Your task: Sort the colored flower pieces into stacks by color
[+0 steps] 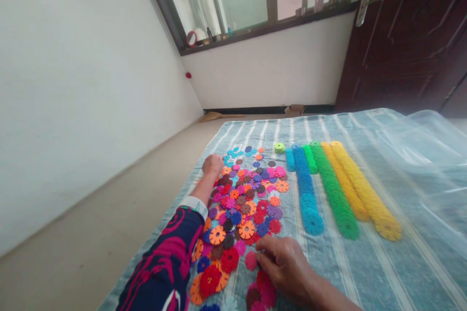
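Notched plastic snowflake discs [246, 229] in red, orange, pink, purple, brown and blue lie loose across the left part of the bed. At the far left edge of this spread, my left hand [212, 164] is closed beside light-blue discs [229, 158]; its fingertips are hidden. My right hand [284, 262] is low over the near side, thumb and forefinger pinched at the edge of a pinkish-red disc [251, 260]. Right of the loose discs, overlapping rows run lengthwise: blue [305, 189], green [333, 194] and yellow [365, 189]. A small lime-green stack [279, 147] stands at the far end.
A striped blue-white sheet [412, 262] covers the bed. Clear plastic [426, 141] lies at the right. Beyond are a white wall [270, 73], a window sill with small items, a dark red door [404, 39] and a broom [215, 116] on the floor.
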{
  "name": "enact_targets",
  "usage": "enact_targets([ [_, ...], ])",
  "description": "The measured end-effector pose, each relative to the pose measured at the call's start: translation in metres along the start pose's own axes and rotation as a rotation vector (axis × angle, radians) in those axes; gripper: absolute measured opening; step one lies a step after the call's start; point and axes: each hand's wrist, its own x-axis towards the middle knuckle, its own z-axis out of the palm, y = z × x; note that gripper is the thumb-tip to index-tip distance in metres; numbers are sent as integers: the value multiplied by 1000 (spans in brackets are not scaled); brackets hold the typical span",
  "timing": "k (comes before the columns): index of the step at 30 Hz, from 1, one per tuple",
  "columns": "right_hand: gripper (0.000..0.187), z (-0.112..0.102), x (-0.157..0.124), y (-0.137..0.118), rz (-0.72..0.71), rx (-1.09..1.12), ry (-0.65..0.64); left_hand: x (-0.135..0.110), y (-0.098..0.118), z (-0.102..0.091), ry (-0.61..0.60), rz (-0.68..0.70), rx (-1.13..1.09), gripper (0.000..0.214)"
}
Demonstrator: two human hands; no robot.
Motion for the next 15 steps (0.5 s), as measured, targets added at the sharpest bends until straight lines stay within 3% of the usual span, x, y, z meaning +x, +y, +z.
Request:
enact_targets([
  [4, 17, -1, 0, -1, 12, 9, -8, 12, -17, -5, -53, 21, 5, 20],
  [15, 19, -2, 0, -2, 13, -17, -28, 23, -21, 1, -135, 94, -82, 18],
])
